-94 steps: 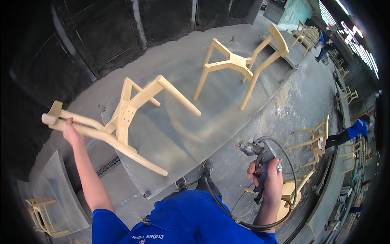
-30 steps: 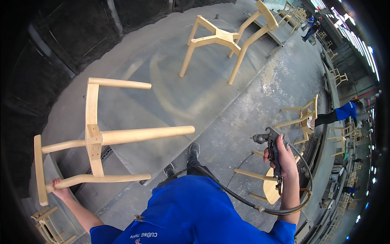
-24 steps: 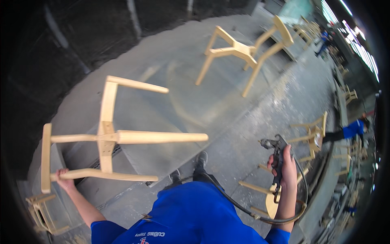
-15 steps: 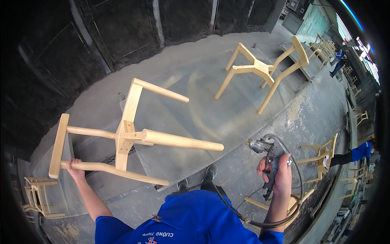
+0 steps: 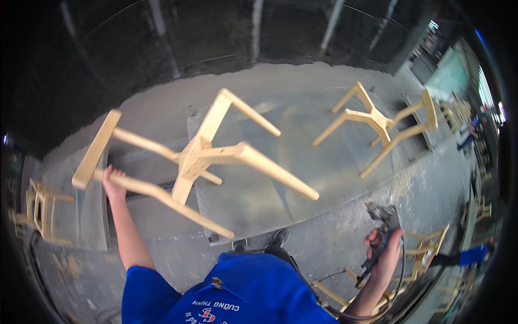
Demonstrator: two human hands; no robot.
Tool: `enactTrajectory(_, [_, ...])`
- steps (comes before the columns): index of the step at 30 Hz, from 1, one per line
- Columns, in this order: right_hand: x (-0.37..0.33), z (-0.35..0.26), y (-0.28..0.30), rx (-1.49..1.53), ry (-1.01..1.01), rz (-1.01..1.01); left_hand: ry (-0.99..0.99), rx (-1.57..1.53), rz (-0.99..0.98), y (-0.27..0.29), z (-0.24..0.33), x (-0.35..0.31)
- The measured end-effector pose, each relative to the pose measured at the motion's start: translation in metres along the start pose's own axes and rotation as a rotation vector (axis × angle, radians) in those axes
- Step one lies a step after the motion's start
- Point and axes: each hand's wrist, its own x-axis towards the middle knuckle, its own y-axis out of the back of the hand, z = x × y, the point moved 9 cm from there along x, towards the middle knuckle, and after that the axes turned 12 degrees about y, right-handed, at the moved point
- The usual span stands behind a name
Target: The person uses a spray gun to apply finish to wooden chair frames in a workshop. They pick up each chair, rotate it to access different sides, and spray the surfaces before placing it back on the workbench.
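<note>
My left hand (image 5: 114, 183) is closed round a rear post of a bare pale-wood chair frame (image 5: 186, 167), just below its backrest bar. The frame has no seat; its crossed rails show in the middle, and it is tilted on its side with the legs pointing right. On the right, my right hand (image 5: 387, 249) grips a dark metal spray gun (image 5: 384, 217) by its handle, nozzle toward the upper left. A dark hose runs from the gun down along my forearm. The gun is well apart from the chair frame.
Another chair frame (image 5: 377, 121) stands on the grey platform (image 5: 280, 189) at the far right. More frames stand at the left (image 5: 46, 210) and lower right (image 5: 426, 254). A person in blue (image 5: 475, 255) is at the right. A dark wall (image 5: 216, 32) runs behind.
My left hand has lifted the chair frame up and away, turning it slightly. My right hand with the spray gun has shifted a little right and lower in the picture. The view has swung left.
</note>
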Motion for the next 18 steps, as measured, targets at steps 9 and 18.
enactTrajectory(9, [-0.070,-0.020,-0.025,0.108,0.161,-0.392,-0.032,0.077,-0.015,-0.067,-0.021,0.001])
enactTrajectory(18, [-0.105,-0.008,-0.033,-0.042,0.122,-0.423,-0.053,0.155,-0.029,-0.100,-0.036,0.007])
